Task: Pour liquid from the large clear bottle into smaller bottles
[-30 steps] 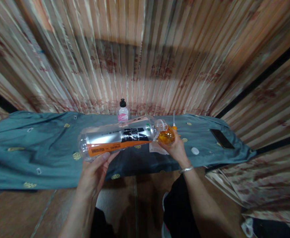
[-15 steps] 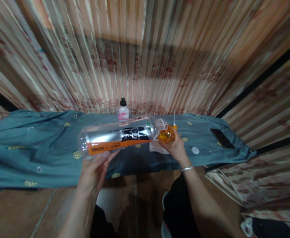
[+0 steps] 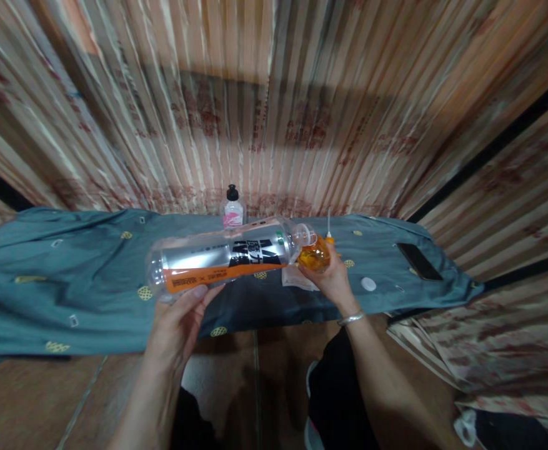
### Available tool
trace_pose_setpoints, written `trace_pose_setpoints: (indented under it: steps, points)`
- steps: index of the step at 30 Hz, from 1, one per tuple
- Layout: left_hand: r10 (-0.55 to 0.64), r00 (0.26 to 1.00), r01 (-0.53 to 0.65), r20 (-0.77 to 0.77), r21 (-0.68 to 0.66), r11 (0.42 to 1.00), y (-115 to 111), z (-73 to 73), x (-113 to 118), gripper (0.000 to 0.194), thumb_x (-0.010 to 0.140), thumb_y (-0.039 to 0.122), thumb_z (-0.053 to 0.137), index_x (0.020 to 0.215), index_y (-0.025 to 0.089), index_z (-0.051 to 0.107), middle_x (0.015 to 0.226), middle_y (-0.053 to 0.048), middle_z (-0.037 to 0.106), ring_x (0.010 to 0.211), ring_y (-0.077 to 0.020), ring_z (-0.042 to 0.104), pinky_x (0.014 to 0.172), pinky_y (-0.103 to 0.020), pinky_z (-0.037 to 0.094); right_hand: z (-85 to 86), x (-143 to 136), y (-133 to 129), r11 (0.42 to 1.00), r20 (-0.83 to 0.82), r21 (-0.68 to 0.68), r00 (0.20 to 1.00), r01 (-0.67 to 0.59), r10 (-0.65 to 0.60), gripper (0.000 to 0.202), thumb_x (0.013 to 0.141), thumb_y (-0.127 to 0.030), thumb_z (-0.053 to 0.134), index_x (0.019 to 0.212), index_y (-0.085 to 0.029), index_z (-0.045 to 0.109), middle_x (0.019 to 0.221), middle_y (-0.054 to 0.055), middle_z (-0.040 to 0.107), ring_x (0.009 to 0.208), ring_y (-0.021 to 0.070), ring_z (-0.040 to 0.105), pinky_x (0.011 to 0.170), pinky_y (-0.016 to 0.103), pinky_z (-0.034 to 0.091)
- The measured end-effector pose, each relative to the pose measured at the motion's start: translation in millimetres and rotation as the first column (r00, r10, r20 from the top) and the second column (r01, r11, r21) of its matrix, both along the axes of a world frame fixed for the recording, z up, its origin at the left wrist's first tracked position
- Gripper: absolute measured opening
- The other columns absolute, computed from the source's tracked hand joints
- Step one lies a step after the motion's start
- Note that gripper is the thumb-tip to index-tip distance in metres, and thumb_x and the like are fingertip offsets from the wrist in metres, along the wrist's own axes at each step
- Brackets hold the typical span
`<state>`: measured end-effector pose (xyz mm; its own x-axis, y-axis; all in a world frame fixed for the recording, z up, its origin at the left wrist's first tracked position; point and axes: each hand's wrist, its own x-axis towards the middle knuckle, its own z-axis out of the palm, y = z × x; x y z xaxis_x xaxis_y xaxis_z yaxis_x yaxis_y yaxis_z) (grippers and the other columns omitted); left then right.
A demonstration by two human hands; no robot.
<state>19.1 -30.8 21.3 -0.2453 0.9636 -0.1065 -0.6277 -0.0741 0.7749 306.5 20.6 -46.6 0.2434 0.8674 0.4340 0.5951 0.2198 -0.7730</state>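
Observation:
A large clear plastic drink bottle (image 3: 222, 255) with a silver and orange label lies almost level in the air, its mouth pointing right. My left hand (image 3: 182, 315) is closed around its underside near the base. At its neck is a small rounded container (image 3: 315, 255) of amber liquid, gripped by my right hand (image 3: 332, 278). The bottle's mouth meets the container's opening; whether liquid is flowing I cannot make out. Below them a pale flat packet (image 3: 298, 279) rests on the cloth, partly covered by my right hand.
A blue-green cloth (image 3: 100, 281) with pineapple prints covers the narrow table. Toward the back stand a black-capped bottle (image 3: 233, 209) and an orange item with a thin white stem (image 3: 330, 236). On the right lie a white disc (image 3: 368, 284) and a black phone (image 3: 418, 261). Pleated curtains (image 3: 255, 125) hang behind.
Almost nothing differs. The large bottle and both hands hold the same pose, with only a tiny shift of the whole view.

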Motion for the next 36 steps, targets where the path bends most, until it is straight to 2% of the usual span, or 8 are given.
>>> trace_pose_setpoints:
  steps: [10, 13, 21, 29, 36]
  points:
    - [0.010, 1.000, -0.010, 0.027, -0.024, 1.000, 1.7, 1.3, 2.1, 0.041, 0.039, 0.020, 0.099, 0.074, 0.017, 0.077, 0.081, -0.004, 0.079, 0.080, -0.0249, 0.078, 0.075, -0.034, 0.067, 0.9, -0.8, -0.2, 1.000, -0.013, 0.004, 1.000, -0.006, 0.006, 0.074, 0.065, -0.047, 0.084, 0.130, -0.021, 0.059, 0.123, 0.013, 0.074, 0.109, 0.0331, 0.073, 0.095, 0.049, 0.059]
    - [0.014, 0.999, -0.013, 0.030, -0.032, 0.999, 1.3, 2.7, 2.7, 0.045, 0.038, 0.018, 0.099, 0.078, 0.017, 0.078, 0.086, -0.005, 0.081, 0.079, -0.0255, 0.078, 0.074, -0.034, 0.067, 1.9, -0.9, -0.6, 1.000, -0.013, -0.006, 1.000, -0.008, 0.008, 0.074, 0.065, -0.046, 0.084, 0.130, -0.021, 0.059, 0.122, 0.013, 0.074, 0.109, 0.0333, 0.073, 0.095, 0.049, 0.059]
    - [0.021, 1.000, -0.020, 0.012, -0.016, 1.000, 1.0, 3.6, 1.8, 0.050, 0.038, 0.021, 0.100, 0.083, 0.018, 0.079, 0.088, -0.006, 0.081, 0.083, -0.0256, 0.078, 0.076, -0.035, 0.067, 1.2, -0.8, -0.3, 1.000, -0.004, 0.006, 1.000, -0.012, 0.012, 0.073, 0.065, -0.046, 0.084, 0.129, -0.022, 0.059, 0.122, 0.012, 0.075, 0.109, 0.0326, 0.073, 0.095, 0.049, 0.060]
    - [0.017, 1.000, -0.016, 0.008, -0.031, 0.999, -0.2, 4.9, 2.5, 0.050, 0.036, 0.023, 0.101, 0.081, 0.016, 0.079, 0.086, -0.006, 0.081, 0.079, -0.0251, 0.078, 0.075, -0.034, 0.067, 1.4, -0.3, -0.4, 1.000, -0.004, -0.002, 1.000, -0.010, 0.010, 0.074, 0.065, -0.046, 0.084, 0.130, -0.021, 0.059, 0.123, 0.012, 0.075, 0.109, 0.0325, 0.073, 0.096, 0.049, 0.059]
    - [0.016, 0.999, -0.016, -0.039, -0.007, 1.000, 0.3, 3.5, 2.1, 0.047, 0.042, 0.024, 0.098, 0.083, 0.016, 0.076, 0.084, -0.006, 0.079, 0.084, -0.0272, 0.077, 0.079, -0.038, 0.067, 2.4, -0.6, -1.0, 1.000, -0.001, -0.007, 1.000, -0.012, 0.012, 0.075, 0.066, -0.047, 0.083, 0.131, -0.020, 0.058, 0.124, 0.013, 0.074, 0.111, 0.0333, 0.072, 0.098, 0.050, 0.058]
